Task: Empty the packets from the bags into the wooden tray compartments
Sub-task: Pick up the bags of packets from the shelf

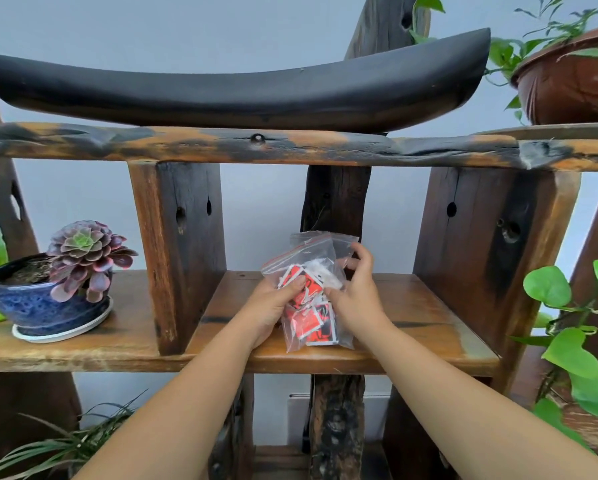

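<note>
Currently I see both hands clamped on the clear zip bag [311,289] of red packets [313,318] above the shelf [411,306], left hand [273,306] cupping its side, right hand [354,292] pinching near the seal; light, floppy, slippery, so I'd grip the top edge.

No legible text is found. Red, black and white printing is seen on the packets [312,317] inside the clear bag [311,258] held between both hands, but no letters, brand or numbers can be read.
</note>
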Available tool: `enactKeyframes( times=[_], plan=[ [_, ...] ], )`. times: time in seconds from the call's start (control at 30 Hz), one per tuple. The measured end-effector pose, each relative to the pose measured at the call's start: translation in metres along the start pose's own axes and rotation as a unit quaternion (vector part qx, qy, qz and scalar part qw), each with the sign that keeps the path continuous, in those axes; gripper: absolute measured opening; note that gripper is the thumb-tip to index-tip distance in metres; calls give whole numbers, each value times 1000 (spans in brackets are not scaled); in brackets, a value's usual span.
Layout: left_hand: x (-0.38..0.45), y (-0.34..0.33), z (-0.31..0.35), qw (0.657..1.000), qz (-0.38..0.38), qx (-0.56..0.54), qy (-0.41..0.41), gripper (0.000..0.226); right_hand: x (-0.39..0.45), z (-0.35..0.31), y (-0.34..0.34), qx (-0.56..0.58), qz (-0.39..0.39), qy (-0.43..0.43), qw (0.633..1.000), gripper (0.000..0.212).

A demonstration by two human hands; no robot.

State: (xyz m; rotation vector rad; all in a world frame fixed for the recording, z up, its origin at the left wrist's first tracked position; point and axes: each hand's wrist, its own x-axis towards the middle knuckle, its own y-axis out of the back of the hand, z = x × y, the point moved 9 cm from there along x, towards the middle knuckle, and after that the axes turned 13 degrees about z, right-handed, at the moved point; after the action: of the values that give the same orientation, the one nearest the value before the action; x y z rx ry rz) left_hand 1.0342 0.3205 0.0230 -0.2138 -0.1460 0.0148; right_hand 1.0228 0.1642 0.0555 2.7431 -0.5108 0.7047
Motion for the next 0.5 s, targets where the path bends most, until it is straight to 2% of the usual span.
enactKeyframes(
  times=[0.07, 0.1, 0.2, 0.3, 0.4, 0.5],
  plan=[
    [3, -8, 8, 1000, 10, -23, -7, 53, 4, -1, 4, 32, -10, -15, 999, 104],
    [5, -11, 14, 999, 16, -28, -14, 56, 7, -2, 5, 52, -19, -32, 998, 107],
    [14, -21, 35, 997, 32, -9, -63, 43, 19, -5, 11, 104, -26, -68, 992, 103],
    [16, -23, 41, 995, 45, 9, -89, 36, 16, 3, 13, 99, -29, -95, 990, 105],
    [16, -18, 29, 995, 66, 10, -74, 42, 1, 28, 12, 71, -54, -134, 987, 108],
    [14, -17, 24, 995, 85, 12, -53, 16, -5, 43, 7, 34, -94, -139, 985, 93]
  ],
)
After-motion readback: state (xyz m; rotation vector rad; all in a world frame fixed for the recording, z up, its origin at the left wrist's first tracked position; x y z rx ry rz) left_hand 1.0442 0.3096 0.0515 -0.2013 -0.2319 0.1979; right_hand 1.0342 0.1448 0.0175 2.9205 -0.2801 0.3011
